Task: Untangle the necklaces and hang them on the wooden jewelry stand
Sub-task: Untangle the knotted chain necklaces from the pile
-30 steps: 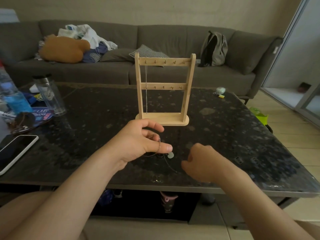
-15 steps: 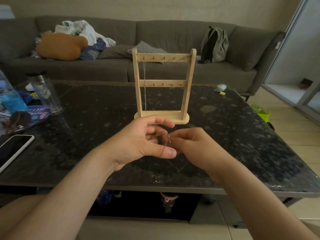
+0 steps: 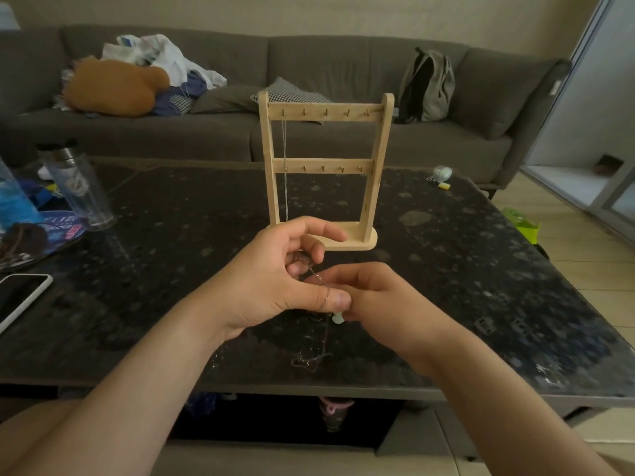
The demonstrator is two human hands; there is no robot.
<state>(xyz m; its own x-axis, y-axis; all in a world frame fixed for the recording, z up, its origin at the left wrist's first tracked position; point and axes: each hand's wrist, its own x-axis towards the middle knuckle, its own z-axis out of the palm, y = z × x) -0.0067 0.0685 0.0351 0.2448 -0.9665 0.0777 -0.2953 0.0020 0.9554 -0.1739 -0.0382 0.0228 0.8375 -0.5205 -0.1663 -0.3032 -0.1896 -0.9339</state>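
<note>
The wooden jewelry stand (image 3: 376,159) stands upright on the dark table, just beyond my hands. One thin chain necklace (image 3: 285,166) hangs from the leftmost peg of its top bar. My left hand (image 3: 271,280) and my right hand (image 3: 374,297) meet in front of the stand, both pinching a tangled thin necklace (image 3: 319,280). A small pale round pendant (image 3: 337,317) dangles below my fingers. The chain's loose end (image 3: 311,360) trails down onto the table near the front edge.
On the dark speckled table (image 3: 481,269), a white phone (image 3: 20,300) lies at the left edge, with a clear tumbler (image 3: 79,187) and clutter behind it. Small objects (image 3: 441,175) sit at the far right. A grey sofa (image 3: 343,63) with a backpack stands behind.
My right hand rose from the table and joined the left hand on the necklace. Both hands lifted slightly, and the pendant now hangs below them.
</note>
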